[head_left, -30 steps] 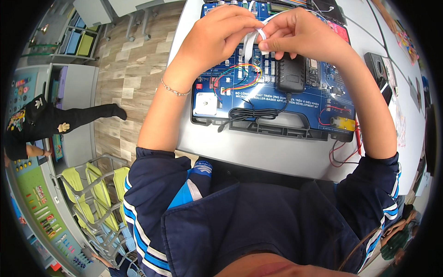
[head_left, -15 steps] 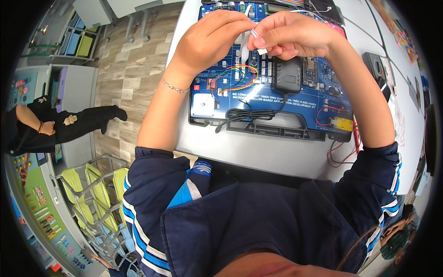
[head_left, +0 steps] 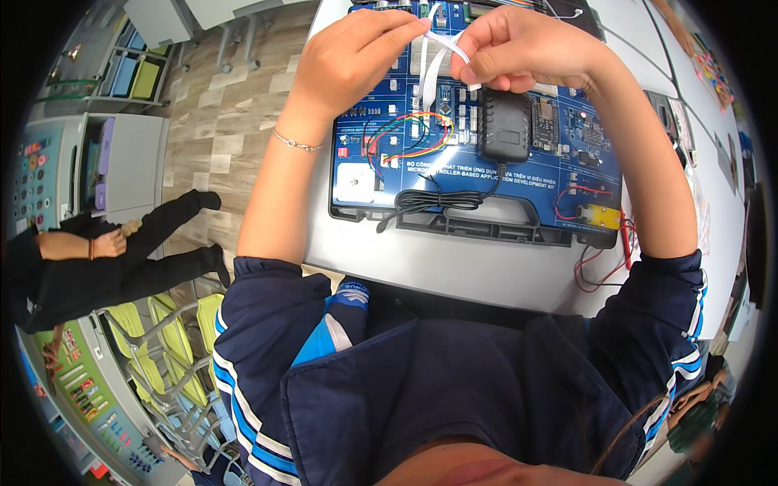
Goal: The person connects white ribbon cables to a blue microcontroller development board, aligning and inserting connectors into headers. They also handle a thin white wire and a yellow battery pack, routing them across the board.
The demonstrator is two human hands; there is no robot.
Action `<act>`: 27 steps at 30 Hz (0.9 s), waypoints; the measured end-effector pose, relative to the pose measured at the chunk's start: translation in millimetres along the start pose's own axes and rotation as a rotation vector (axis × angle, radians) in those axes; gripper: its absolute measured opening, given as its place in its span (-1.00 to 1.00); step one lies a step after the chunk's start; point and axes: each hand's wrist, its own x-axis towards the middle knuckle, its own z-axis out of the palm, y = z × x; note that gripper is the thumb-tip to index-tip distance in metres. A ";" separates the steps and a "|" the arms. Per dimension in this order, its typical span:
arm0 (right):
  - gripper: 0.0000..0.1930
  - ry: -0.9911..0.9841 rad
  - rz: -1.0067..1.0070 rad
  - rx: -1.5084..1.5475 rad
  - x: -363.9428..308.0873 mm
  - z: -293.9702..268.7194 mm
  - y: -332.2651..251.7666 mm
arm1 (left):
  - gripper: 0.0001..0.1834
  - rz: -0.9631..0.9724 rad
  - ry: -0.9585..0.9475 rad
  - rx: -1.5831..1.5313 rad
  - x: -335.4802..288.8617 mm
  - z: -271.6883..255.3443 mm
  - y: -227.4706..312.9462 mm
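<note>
Head view: white flat cable (head_left: 447,43) stretched between two hands, beyond the black adapter (head_left: 505,136)

Far to the left of the adapter, a person in black (head_left: 81,271) stands over the wood-look floor, with green chairs (head_left: 172,332) on the near side of that figure. Closer in, yet well to the adapter's left, a bracelet (head_left: 296,144) circles the left wrist. The left hand (head_left: 350,61) lies beyond the adapter and to its left, back of the hand up, wrist bent inward, thumb and forefinger pinching one end of the cable.

From those fingertips the cable's held stretch slants rightward and toward the wearer, its long axis ending at the right hand's fingers, just past the adapter's far left corner. Other white strands hang from it toward the blue board (head_left: 466,151), left of the adapter. Coloured wires (head_left: 450,134) loop beside the adapter on that same side, and a coiled black lead (head_left: 438,199) lies on its near left.

The right hand (head_left: 531,53) is the nearer one to the adapter, directly beyond it: thumb and forefinger pinch the cable, the other fingers curled. Right of the adapter and nearer the wearer sits a yellow motor (head_left: 600,215).
</note>
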 end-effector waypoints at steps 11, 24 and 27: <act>-0.86 0.105 -0.154 -0.455 -9.6 10.7 -10.7 | -0.72 -0.094 0.028 -0.104 4.8 -1.9 2.9; -0.83 0.656 0.007 -0.618 -10.4 42.2 -8.1 | -0.83 -0.202 0.094 -0.343 20.2 -12.3 19.9; -0.84 0.674 -0.080 -0.568 -7.6 46.9 -2.5 | -0.81 -0.428 -0.061 -0.506 19.7 -12.4 25.7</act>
